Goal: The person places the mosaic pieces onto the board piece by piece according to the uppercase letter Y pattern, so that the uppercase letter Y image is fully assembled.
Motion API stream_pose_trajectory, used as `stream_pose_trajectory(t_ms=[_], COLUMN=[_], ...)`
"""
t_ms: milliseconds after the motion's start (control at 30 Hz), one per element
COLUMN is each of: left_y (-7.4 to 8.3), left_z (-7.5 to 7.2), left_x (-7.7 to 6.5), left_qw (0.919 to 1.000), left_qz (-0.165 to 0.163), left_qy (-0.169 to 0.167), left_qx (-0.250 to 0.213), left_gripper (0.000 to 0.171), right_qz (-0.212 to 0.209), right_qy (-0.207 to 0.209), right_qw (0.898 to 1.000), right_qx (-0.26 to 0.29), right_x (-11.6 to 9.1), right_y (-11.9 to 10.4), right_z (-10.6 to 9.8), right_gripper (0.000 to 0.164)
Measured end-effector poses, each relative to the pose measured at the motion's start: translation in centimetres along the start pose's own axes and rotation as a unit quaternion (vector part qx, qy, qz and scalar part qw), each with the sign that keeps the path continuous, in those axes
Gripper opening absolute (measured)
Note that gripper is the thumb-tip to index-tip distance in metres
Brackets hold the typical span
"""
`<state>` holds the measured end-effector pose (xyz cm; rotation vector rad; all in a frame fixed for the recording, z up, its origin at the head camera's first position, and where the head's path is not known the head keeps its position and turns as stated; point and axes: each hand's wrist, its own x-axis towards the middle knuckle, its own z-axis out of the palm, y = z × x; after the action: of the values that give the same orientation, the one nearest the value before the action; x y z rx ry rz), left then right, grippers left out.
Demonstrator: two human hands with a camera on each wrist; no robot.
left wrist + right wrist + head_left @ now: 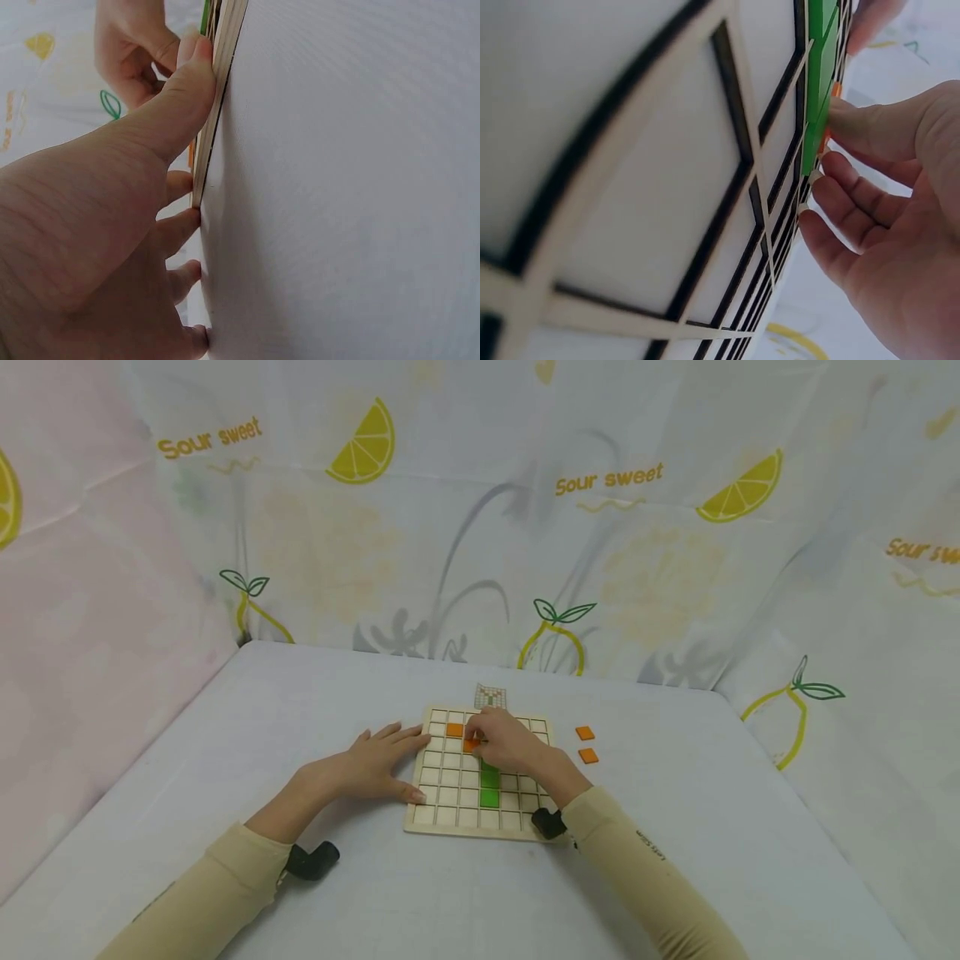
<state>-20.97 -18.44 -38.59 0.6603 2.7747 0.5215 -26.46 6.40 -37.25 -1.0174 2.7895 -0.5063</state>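
A square wooden grid board (446, 816) lies on the table. My left hand (375, 766) is spread at its left side, thumb and fingertips touching the edge. Over the upper middle of the grid, my right hand (512, 743) pinches an orange square tile (471, 746) between thumb and fingers, down at a cell. Another orange tile (454, 729) sits up and to the left of it. Green tiles (489, 798) fill a column of cells below the right hand. In the right wrist view, the pinched tile (826, 139) is partly hidden by the thumb.
Two loose orange tiles, one nearer (588, 756) and one farther (585, 732), lie right of the board. Behind it is a small card (491, 694) with a printed grid pattern. A white cloth (337, 910) covers the table, and printed curtains stand around it.
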Motion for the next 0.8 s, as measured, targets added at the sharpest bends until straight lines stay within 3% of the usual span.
stream_pose_trajectory(t_ms=[433,800], left_y=[0.0,0.0], left_z=[-0.1,0.0], left_x=[0.0,0.0], left_qw=[1.0,1.0], left_qz=[-0.007,-0.004], left_qy=[-0.003,-0.001], left_qx=[-0.004,-0.004], left_gripper=[0.099,0.1], right_qz=[0.008,-0.018], right_qy=[-0.006,0.012], right_qw=[1.0,1.0], right_qx=[-0.023,-0.017], right_x=[0.0,-1.4], right_y=[0.3,1.3], right_z=[0.0,-0.3], right_gripper=[0.018,0.019])
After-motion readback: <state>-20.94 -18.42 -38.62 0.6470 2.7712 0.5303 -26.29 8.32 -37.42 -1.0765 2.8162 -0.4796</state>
